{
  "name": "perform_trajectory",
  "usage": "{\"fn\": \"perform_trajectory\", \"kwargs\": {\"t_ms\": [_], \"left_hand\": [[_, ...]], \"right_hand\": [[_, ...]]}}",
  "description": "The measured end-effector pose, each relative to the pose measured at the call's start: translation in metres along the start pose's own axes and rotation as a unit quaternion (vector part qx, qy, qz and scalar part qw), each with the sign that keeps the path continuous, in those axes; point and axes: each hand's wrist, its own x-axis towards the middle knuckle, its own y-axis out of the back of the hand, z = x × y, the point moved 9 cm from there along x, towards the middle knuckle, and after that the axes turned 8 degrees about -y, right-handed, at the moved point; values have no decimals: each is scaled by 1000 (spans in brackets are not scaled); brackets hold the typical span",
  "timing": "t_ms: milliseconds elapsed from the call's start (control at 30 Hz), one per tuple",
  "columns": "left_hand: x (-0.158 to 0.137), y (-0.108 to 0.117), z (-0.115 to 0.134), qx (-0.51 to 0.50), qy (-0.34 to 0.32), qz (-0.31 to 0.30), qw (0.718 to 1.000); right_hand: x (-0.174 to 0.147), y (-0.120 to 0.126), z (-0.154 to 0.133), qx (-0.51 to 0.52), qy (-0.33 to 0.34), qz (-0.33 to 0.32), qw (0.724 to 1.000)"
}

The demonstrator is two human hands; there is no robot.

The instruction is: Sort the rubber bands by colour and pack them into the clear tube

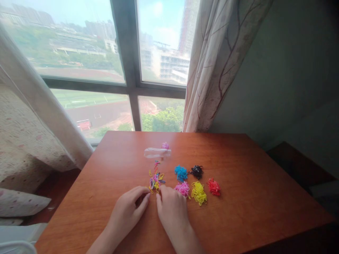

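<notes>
A small loose pile of mixed-colour rubber bands lies on the wooden table in front of me. At its near left edge, my left hand is closed, with thumb and forefinger brought together; anything between the tips is too small to make out. My right hand rests at the pile's near right edge, its fingers curled down and its thumb close to them. What those fingertips hold, if anything, is hidden. Just beyond the right hand sits a heap of pink rubber bands, partly covered by it.
Right of the mixed pile are heaps of blue bands, black bands, yellow bands and red bands. Farther back lies a clear plastic container beside a pinkish-purple object. The table meets a window and curtain.
</notes>
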Motion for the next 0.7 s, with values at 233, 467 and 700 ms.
{"fn": "perform_trajectory", "kwargs": {"t_ms": [233,467,700], "left_hand": [[1,1,2,6,-1,2,1000],[1,2,2,6,-4,6,1000],[1,2,2,19,-9,4,1000]], "right_hand": [[-3,-9,3,24,0,8,1000],[-12,8,10,100,18,52,993],[-23,27,47,185,19,107,977]]}}
